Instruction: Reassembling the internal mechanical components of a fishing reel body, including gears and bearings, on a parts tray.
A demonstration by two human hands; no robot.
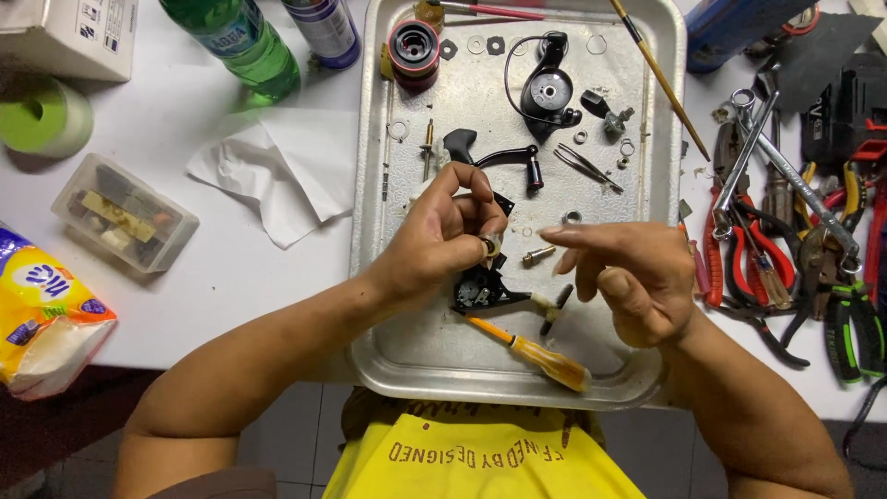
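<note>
Pinching a small ring part (491, 245), left hand (443, 236); right hand (633, 277) open, empty; reel parts (545, 88) still scattered on tray (407, 360), reassembly far off.

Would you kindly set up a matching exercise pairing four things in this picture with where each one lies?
Things:
1. green bottle
2. yellow-handled screwdriver
3. pliers
4. clear plastic box

Places:
A. on the table right of the metal tray
B. in the tray, near its front edge
C. at the table's far edge, left of the tray
D. on the table left of the white tissue

Pairs: 1-C, 2-B, 3-A, 4-D
</note>
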